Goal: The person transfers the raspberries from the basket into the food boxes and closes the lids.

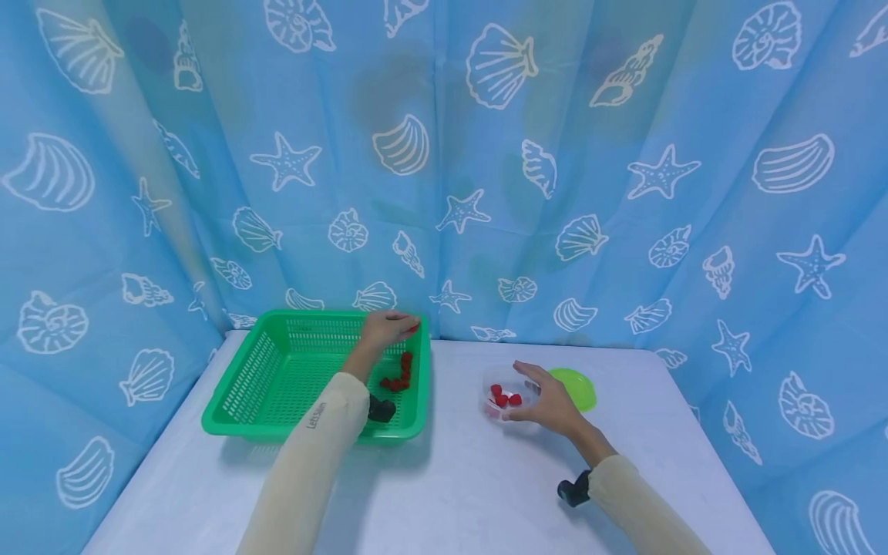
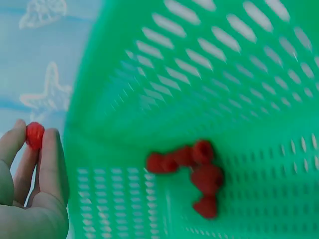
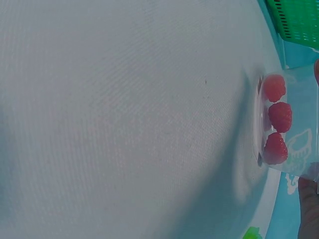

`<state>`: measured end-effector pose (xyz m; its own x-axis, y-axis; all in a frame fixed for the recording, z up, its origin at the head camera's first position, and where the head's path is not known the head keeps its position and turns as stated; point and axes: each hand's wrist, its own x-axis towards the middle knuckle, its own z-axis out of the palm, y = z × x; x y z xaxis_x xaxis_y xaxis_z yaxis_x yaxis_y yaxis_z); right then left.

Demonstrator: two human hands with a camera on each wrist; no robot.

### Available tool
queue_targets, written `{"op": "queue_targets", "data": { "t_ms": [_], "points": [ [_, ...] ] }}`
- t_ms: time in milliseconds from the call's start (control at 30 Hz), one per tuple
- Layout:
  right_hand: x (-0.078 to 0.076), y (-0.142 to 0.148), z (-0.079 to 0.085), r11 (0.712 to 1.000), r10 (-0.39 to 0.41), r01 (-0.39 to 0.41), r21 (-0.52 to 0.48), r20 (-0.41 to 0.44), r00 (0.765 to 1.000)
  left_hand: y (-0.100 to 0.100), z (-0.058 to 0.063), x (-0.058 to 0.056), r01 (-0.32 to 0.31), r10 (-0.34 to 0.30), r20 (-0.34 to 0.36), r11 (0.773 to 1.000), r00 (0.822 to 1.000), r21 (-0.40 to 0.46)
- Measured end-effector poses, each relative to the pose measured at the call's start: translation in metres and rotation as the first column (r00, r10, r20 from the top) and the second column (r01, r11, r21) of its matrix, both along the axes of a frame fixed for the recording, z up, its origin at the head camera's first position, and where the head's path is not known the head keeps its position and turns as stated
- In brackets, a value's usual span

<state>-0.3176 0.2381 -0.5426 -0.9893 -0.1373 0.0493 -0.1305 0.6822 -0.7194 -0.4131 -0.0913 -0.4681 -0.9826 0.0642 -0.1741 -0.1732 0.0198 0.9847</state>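
My left hand (image 1: 384, 329) pinches one red raspberry (image 2: 35, 135) between thumb and fingertips, over the right rear edge of a green plastic basket (image 1: 287, 385). Inside that basket, several raspberries (image 2: 207, 179) lie in a bent row toward its right side. On the table to the right stands a clear plastic container (image 1: 515, 376), and my right hand (image 1: 555, 403) holds it, thumb on the near side and fingers on the far side. Three raspberries (image 3: 280, 117) sit on the container's bottom. The right wrist view catches only bits of that hand at its edge.
A light green round lid (image 1: 579, 389) lies on the white-covered table (image 1: 458, 478), just behind and right of the right hand. Behind the table hangs a blue curtain (image 1: 444, 254) with white shell prints, close to the basket's back rim.
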Motion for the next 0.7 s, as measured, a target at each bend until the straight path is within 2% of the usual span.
{"op": "queue_targets", "data": {
  "t_ms": [167,300,500,700],
  "points": [
    [0.001,0.000,-0.001,1.000,-0.003,0.003,-0.002,0.006,1.000,0.018,0.013,0.004,0.023,-0.022,-0.020,0.997,1.000,0.078],
    [0.001,0.000,0.000,1.000,-0.001,0.001,-0.004,0.001,1.000,0.033,0.020,0.009,0.060,-0.057,-0.042,0.995,0.998,0.084],
    [0.000,0.001,-0.001,1.000,0.004,-0.004,0.000,-0.001,1.000,0.053,0.024,0.014,0.109,-0.105,-0.079,0.993,0.991,0.041],
    [-0.002,0.000,-0.002,1.000,0.000,0.000,-0.003,0.007,1.000,0.073,0.024,0.018,0.131,-0.133,-0.061,0.990,0.989,-0.046]
  ]
}}
